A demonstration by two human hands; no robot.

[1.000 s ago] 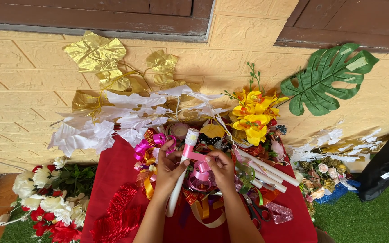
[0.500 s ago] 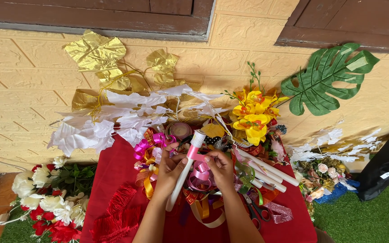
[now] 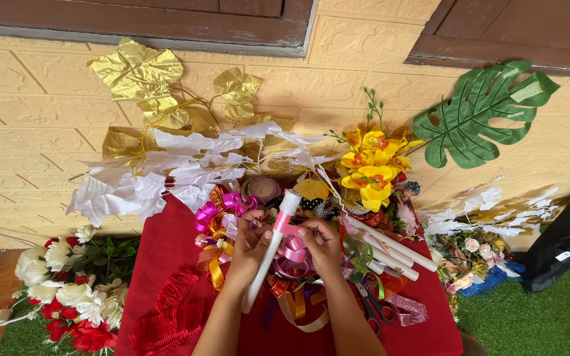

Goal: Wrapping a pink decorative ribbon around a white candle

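Ribbon-wrapping step: left hand [image 3: 249, 247] closed on white tube [image 3: 268, 254], right hand [image 3: 321, 244] pinching pink ribbon [image 3: 285, 227] against it; next, tight winding over red bench [image 3: 166, 257].

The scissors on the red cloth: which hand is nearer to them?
Right. The right hand is just up and left of the scissors; the left hand, gripping the white stick, sits farther left.

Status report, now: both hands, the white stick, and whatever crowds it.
Left hand grips white stick, tilted. Right hand pinches pink ribbon against it. Ribbon bows, scissors and more white sticks crowd the red cloth.
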